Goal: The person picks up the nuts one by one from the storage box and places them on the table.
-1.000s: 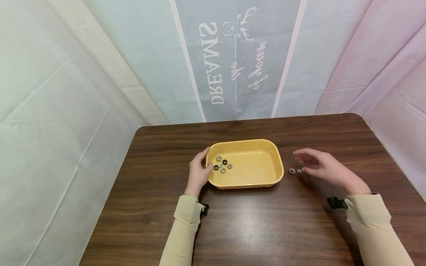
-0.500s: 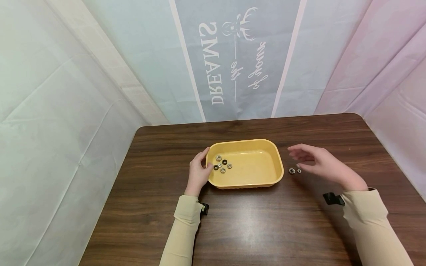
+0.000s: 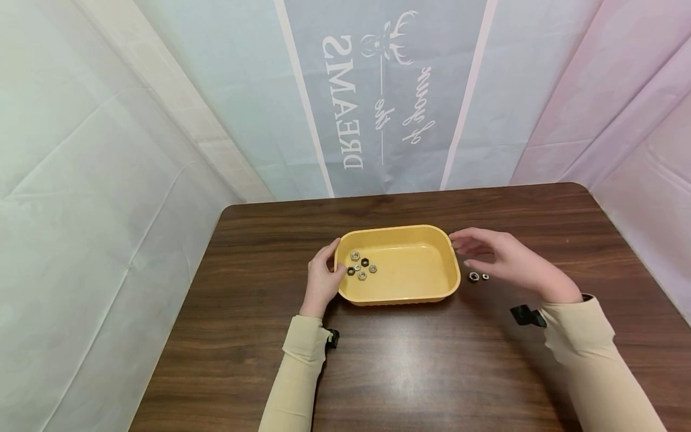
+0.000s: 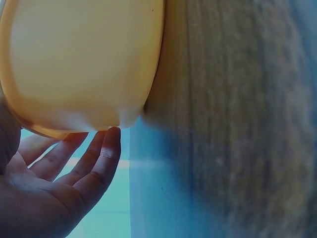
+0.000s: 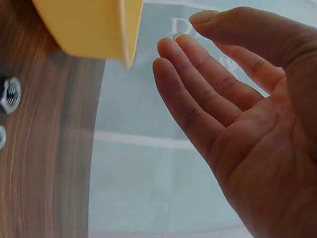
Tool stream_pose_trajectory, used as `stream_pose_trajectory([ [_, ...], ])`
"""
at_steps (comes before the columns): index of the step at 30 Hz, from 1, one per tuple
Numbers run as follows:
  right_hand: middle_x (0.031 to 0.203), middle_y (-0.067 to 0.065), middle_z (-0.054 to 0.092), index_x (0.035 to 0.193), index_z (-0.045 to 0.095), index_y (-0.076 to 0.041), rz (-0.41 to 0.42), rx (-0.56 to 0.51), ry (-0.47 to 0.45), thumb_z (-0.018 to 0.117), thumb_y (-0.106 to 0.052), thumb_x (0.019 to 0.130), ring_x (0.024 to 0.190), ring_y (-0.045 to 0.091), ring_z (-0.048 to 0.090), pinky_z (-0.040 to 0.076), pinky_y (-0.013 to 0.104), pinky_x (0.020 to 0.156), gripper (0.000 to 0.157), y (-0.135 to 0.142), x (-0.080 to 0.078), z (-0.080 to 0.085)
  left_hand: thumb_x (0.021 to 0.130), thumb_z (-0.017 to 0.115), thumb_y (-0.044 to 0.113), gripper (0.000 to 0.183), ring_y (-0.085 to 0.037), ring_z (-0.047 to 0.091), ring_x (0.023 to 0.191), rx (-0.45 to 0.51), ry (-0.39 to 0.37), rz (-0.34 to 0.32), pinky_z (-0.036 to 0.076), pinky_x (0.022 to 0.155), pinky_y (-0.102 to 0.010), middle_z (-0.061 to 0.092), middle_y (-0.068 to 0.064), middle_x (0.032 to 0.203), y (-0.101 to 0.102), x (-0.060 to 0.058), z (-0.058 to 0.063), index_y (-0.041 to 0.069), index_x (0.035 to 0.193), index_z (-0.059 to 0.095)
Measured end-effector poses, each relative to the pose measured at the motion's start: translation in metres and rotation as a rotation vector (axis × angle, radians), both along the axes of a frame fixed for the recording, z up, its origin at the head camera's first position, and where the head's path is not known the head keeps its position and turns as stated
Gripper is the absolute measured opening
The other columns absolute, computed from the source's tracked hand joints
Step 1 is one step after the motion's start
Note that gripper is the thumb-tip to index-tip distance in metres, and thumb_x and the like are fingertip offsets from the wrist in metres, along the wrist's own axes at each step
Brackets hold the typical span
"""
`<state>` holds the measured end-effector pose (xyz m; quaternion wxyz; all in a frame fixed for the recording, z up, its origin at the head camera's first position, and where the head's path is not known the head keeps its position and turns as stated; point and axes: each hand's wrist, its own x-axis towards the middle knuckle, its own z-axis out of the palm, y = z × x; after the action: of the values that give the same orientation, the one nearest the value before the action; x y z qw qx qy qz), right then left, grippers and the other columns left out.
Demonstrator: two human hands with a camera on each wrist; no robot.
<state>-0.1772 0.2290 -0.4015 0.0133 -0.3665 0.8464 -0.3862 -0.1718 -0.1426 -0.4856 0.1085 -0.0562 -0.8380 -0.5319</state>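
Note:
A yellow plastic tray (image 3: pixel 415 273) stands on the table. My left hand (image 3: pixel 322 283) grips its left end, thumb over the rim and fingers along the outer wall, as the left wrist view also shows against the tray side (image 4: pixel 84 59). Inside, toward that end, lie several metal hex nuts (image 3: pixel 362 276), some silver and some black. My right hand (image 3: pixel 502 258) hovers by the tray's right rim, fingers relaxed and thumb apart, its palm (image 5: pixel 262 144) bare. Below it on the table are a larger nut (image 3: pixel 474 277) and a smaller nut (image 3: pixel 486 277).
The dark wood-grain table (image 3: pixel 402 372) has rounded far corners. Behind it hangs a pale cloth (image 3: pixel 378 120) with mirrored lettering, and more cloth (image 3: pixel 97 210) closes off the left side. A black strap (image 3: pixel 528 315) sits at the right wrist.
My right hand has moved left, from over the two loose nuts to the tray's right rim. The left hand, tray and nuts stay where they were.

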Motion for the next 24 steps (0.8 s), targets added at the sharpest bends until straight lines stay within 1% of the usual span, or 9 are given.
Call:
stream_pose_trajectory([
  [5,0.113,0.002,0.063,0.13,0.053,-0.009,0.03,0.001,0.001,0.069,0.011,0.079,0.098,0.025,0.063,0.051,0.031,0.082,0.057,-0.009,-0.001,0.005,0.081,0.056,-0.01,0.058,-0.026,0.058,0.097,-0.001,0.002,0.001,0.053,0.066,-0.026,0.059,-0.013,0.122,0.0,0.0,0.001,0.004,0.137,0.052],
  [8,0.114,0.0,0.062,0.13,0.054,-0.009,0.037,0.002,0.002,0.07,0.011,0.078,0.098,0.023,0.063,0.051,0.032,0.082,0.057,-0.015,-0.001,0.007,0.081,0.056,-0.01,0.058,-0.026,0.058,0.097,0.0,0.001,0.002,0.053,0.067,-0.026,0.059,-0.013,0.122,0.0,0.0,0.002,0.004,0.137,0.052],
  [12,0.115,0.0,0.062,0.129,0.054,-0.01,0.056,-0.009,-0.011,0.069,0.011,0.079,0.099,0.021,0.063,0.051,0.034,0.083,0.056,-0.023,-0.003,0.009,0.081,0.056,-0.01,0.058,-0.027,0.058,0.097,0.002,-0.002,0.003,0.053,0.067,-0.027,0.059,-0.013,0.122,0.0,0.0,0.002,0.004,0.137,0.052],
  [17,0.119,0.0,0.061,0.131,0.054,-0.01,0.082,-0.013,-0.047,0.068,0.01,0.08,0.101,0.024,0.062,0.051,0.037,0.084,0.056,-0.033,-0.005,0.009,0.081,0.056,-0.01,0.058,-0.027,0.058,0.099,-0.002,-0.006,0.005,0.053,0.068,-0.027,0.059,-0.013,0.122,0.0,0.0,0.002,0.004,0.137,0.052],
  [20,0.121,0.0,0.06,0.132,0.053,-0.01,0.096,-0.01,-0.056,0.068,0.008,0.081,0.102,0.026,0.062,0.051,0.037,0.082,0.055,-0.038,-0.005,0.01,0.081,0.056,-0.009,0.058,-0.027,0.058,0.099,-0.002,-0.002,0.007,0.053,0.068,-0.027,0.059,-0.013,0.121,0.0,0.0,0.002,0.003,0.137,0.052],
  [24,0.122,0.001,0.06,0.132,0.053,-0.01,0.111,0.007,-0.041,0.068,0.008,0.081,0.103,0.024,0.062,0.051,0.034,0.082,0.055,-0.046,-0.006,0.012,0.08,0.056,-0.01,0.058,-0.027,0.058,0.098,0.001,0.001,0.01,0.053,0.068,-0.027,0.06,-0.013,0.119,0.0,0.0,0.002,0.003,0.136,0.053],
])
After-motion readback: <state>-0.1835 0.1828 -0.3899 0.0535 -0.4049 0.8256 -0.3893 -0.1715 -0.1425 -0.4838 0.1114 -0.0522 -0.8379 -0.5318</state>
